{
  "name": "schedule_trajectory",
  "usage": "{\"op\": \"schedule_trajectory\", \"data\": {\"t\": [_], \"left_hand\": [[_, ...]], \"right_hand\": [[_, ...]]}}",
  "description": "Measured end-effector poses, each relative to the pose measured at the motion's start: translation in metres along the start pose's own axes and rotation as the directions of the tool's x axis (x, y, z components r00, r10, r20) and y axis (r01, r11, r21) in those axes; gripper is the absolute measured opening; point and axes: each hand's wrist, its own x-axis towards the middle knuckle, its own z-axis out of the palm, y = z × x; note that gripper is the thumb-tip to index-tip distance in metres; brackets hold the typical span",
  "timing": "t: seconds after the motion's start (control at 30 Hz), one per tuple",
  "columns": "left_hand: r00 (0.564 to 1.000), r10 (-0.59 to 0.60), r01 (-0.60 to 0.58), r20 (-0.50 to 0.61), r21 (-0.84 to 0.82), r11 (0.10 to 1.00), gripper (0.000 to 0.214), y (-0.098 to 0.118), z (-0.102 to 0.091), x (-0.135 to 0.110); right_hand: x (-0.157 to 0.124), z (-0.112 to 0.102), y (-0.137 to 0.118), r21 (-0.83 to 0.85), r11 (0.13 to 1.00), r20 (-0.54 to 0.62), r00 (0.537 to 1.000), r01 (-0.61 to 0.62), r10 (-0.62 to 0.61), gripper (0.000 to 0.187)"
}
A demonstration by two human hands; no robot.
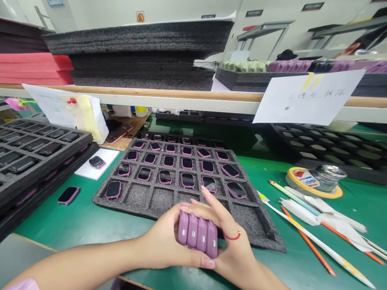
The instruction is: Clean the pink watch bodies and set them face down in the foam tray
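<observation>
Both my hands hold a row of several purple watch bodies [198,233] stacked side by side on edge. My left hand [165,241] wraps them from the left with its thumb under the stack. My right hand [225,229], with a red string on the wrist, cups them from the right, fingers raised. They hover over the near edge of a black foam tray [145,199]. Most of its pockets hold purple watch bodies [187,180], screens up; the front row pockets are bare.
Stacked black foam trays [33,161] of dark watches stand at left. Two loose watches [68,195] [96,162] lie on the green mat. Pens and swabs [311,233], a tape roll [314,182] and a glass jar lie at right. A shelf [181,98] with foam sheets runs behind.
</observation>
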Motion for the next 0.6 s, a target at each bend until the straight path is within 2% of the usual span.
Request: {"op": "schedule_trajectory", "data": {"t": [0.13,0.27,0.37,0.5,0.6], "left_hand": [[0.998,-0.05,0.051,0.024,-0.017,0.999,0.061,0.004,-0.002,0.002],[1.0,-0.018,0.017,0.024,0.041,0.999,0.058,0.008,-0.002,0.001],[0.999,0.009,-0.012,0.046,0.056,0.998,0.051,0.012,-0.001,0.0],[0.996,0.036,-0.034,0.078,-0.019,0.999,0.041,0.013,0.001,-0.002],[0.997,-0.036,0.047,0.073,-0.156,0.987,0.045,0.012,0.001,-0.003]], "right_hand": [[0.0,0.001,0.001,-0.046,0.998,0.04,0.999,0.037,-0.035,0.08],[0.001,0.0,0.0,-0.072,0.992,0.08,0.992,0.101,-0.096,0.08],[0.002,0.001,0.0,-0.073,0.992,0.072,0.993,0.099,-0.094,0.085],[0.002,0.001,-0.002,-0.078,0.994,0.056,0.996,0.08,-0.076,0.086],[0.001,0.002,-0.004,-0.075,0.996,0.03,0.999,0.04,-0.037,0.085]]}}
